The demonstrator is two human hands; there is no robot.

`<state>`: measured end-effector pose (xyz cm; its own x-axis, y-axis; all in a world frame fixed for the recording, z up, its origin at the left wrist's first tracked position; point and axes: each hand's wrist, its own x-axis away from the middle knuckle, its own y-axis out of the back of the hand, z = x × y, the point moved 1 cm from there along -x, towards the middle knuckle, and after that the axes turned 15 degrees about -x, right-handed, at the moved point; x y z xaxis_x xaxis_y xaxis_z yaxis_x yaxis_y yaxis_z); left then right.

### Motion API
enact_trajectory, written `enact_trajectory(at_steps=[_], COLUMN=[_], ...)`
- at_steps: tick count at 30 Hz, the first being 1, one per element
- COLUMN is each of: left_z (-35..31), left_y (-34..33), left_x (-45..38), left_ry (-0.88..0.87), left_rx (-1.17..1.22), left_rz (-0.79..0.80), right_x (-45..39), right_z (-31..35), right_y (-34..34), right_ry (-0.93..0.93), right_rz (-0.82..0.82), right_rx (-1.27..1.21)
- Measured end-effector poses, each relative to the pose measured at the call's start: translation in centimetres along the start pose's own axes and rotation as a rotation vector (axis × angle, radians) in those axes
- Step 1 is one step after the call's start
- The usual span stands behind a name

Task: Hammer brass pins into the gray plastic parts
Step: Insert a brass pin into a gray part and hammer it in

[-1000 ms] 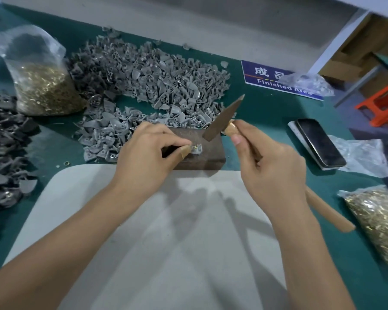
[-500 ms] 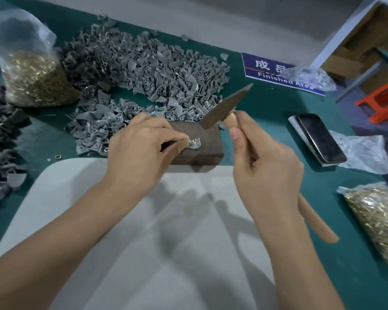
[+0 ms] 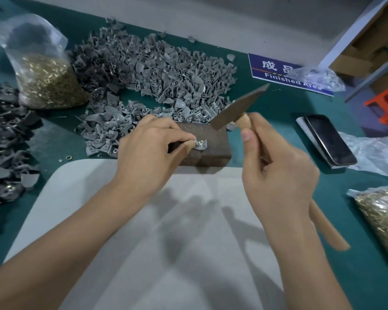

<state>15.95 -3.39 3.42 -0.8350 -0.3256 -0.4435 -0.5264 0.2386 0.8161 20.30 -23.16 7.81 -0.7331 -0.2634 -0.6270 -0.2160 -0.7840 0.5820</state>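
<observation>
**Hammering pins, mid-swing view**

Pinching a small gray plastic part [image 3: 201,144] against the top of my rusty brown metal block [image 3: 207,143] with my left hand [image 3: 151,151], thumb and forefinger curled tight on its left edge. You can see a brass pin [image 3: 200,142] sitting in the middle of the part, though it's too small to tell how deep it sits.

My right hand [image 3: 278,175] is wrapped around the wooden handle of the hammer [image 3: 239,107], fingers fully closed on it, thumb up along the handle near the head. The hammer head is raised and tilted, hanging above the far right corner of the block, not touching the part.

Behind the block there's a big pile of gray parts [image 3: 157,81] spread over the green mat [image 3: 273,101]. A clear bag of brass pins [image 3: 44,74] sits at the far left, and another bag of pins [image 3: 383,220] is at the right edge. A phone [image 3: 329,139] lies face up to the right of my hammer hand. The block rests at the far edge of a pale gray pad [image 3: 143,242] under my forearms.
</observation>
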Motion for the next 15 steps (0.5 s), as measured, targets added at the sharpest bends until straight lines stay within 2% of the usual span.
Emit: enact_trajectory(at_steps=[4, 7, 10, 12, 15], left_z=[0.0, 0.1, 0.1, 0.1, 0.1], left_y=[-0.1, -0.1, -0.1, -0.1, -0.2], left_x=[-0.1, -0.1, -0.1, -0.1, -0.1], left_ry=[0.024, 0.035, 0.040, 0.044, 0.039], left_rx=[-0.004, 0.013, 0.018, 0.013, 0.016], left_rz=[0.004, 0.015, 0.009, 0.018, 0.037], right_x=[0.2, 0.1, 1.4, 3.2, 6.3], right_z=[-0.3, -1.0, -1.5, -2.0, -3.0], right_y=[-0.5, 0.4, 1.1, 1.7, 2.0], right_ry=[-0.014, -0.015, 0.011, 0.079, 0.209], right_rz=[0.191, 0.135, 0.148, 0.231, 0.407], right_rx=[0.059, 0.069, -0.068, -0.141, -0.095])
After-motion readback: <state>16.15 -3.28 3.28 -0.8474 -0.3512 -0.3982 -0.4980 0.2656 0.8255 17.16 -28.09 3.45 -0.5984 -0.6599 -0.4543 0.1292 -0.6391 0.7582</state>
